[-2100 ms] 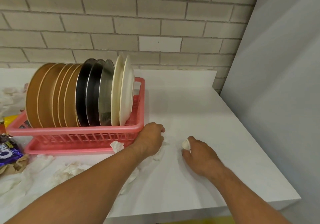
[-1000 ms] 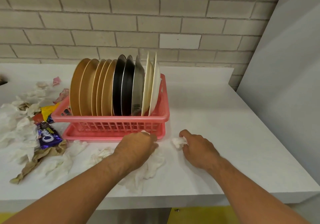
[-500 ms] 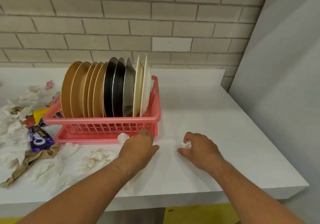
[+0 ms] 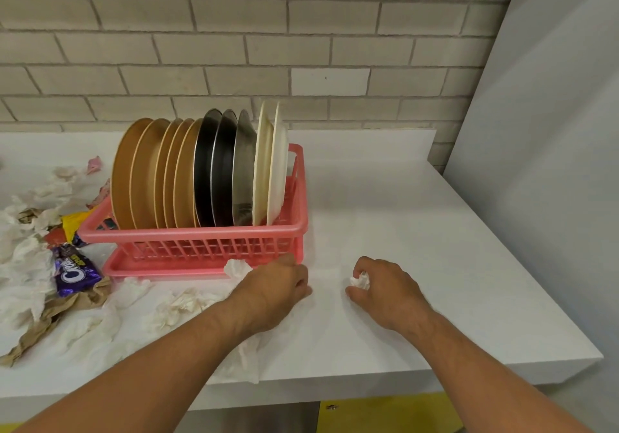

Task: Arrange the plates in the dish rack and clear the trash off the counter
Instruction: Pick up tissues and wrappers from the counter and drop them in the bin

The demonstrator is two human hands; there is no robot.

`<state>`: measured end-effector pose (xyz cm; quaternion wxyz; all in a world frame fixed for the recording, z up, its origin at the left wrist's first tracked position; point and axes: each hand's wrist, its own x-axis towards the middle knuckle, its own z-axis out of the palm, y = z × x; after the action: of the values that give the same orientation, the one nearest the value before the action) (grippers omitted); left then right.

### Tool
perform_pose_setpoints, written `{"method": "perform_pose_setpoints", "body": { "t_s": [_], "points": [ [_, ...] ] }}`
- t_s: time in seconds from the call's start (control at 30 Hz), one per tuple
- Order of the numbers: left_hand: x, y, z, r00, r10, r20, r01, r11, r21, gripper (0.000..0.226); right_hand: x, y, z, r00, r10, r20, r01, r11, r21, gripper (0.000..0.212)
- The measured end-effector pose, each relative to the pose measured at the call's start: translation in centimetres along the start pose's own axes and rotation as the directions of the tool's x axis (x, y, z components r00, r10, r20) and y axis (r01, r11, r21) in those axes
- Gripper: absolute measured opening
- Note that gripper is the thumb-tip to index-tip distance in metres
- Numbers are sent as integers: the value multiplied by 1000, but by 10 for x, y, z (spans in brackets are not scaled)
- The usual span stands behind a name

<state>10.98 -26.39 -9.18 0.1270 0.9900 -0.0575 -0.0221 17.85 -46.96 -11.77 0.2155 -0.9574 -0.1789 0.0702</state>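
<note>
A pink dish rack (image 4: 201,231) stands on the white counter (image 4: 435,265). Several brown plates (image 4: 147,174), dark metal plates (image 4: 217,171) and two cream plates (image 4: 271,164) stand upright in it. My left hand (image 4: 274,293) lies knuckles up in front of the rack's right corner, fingers curled over a white tissue (image 4: 244,355) that spreads under the wrist. My right hand (image 4: 385,290) grips a small crumpled tissue ball (image 4: 360,281) on the counter. Another tissue scrap (image 4: 236,267) sticks up beside the left hand.
Crumpled tissues (image 4: 30,265), brown paper (image 4: 50,318), a purple Oreo wrapper (image 4: 75,273) and a yellow wrapper (image 4: 75,223) litter the counter left of the rack. A grey wall panel (image 4: 552,164) bounds the counter's right side. The counter's front edge runs below my forearms.
My left hand has slid right along the rack's front, dragging the tissue under it. My right hand keeps hold of its tissue ball and has barely moved.
</note>
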Motion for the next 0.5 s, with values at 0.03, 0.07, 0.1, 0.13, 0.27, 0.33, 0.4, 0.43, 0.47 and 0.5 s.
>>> {"method": "perform_pose_setpoints", "body": {
  "t_s": [0.03, 0.07, 0.1, 0.13, 0.27, 0.33, 0.4, 0.43, 0.47, 0.5],
  "points": [
    [2, 3, -5, 1000, 13, -16, -14, 998, -67, 21, 0, 0, -1, 1000, 0, -4, 0, 1000, 4, 15],
    [3, 7, -12, 999, 10, -35, -15, 991, -136, 20, 1, 0, -2, 1000, -1, -6, 1, 1000, 9, 15],
    [5, 11, -18, 998, 1, -59, -12, 982, -188, 21, 1, 0, -2, 1000, 0, -5, 0, 1000, 16, 15],
    [7, 15, -23, 997, -7, -77, -10, 976, -219, 21, 1, 0, -3, 1000, 1, 0, -1, 1000, 26, 14],
    [14, 27, -39, 985, -43, -169, -8, 956, -294, 15, 0, -1, -5, 1000, 3, 12, -4, 996, 92, 8],
    [17, 28, -42, 977, -51, -206, -26, 935, -353, 15, -1, -1, -7, 1000, 10, 13, -11, 993, 120, 5],
    [17, 26, -41, 981, -41, -189, -33, 927, -372, 32, -2, -1, -7, 999, 19, 27, -23, 989, 147, 4],
    [16, 23, -39, 988, -40, -152, -19, 930, -366, 46, -2, 0, -7, 999, 23, 31, -28, 985, 169, 5],
    [14, 21, -37, 993, -51, -108, 10, 937, -350, 61, -3, -1, -7, 999, 25, 32, -30, 980, 196, 8],
    [12, 19, -34, 996, -70, -62, 46, 945, -323, 69, -4, -2, -6, 999, 20, 32, -26, 974, 225, 12]
  ]
}}
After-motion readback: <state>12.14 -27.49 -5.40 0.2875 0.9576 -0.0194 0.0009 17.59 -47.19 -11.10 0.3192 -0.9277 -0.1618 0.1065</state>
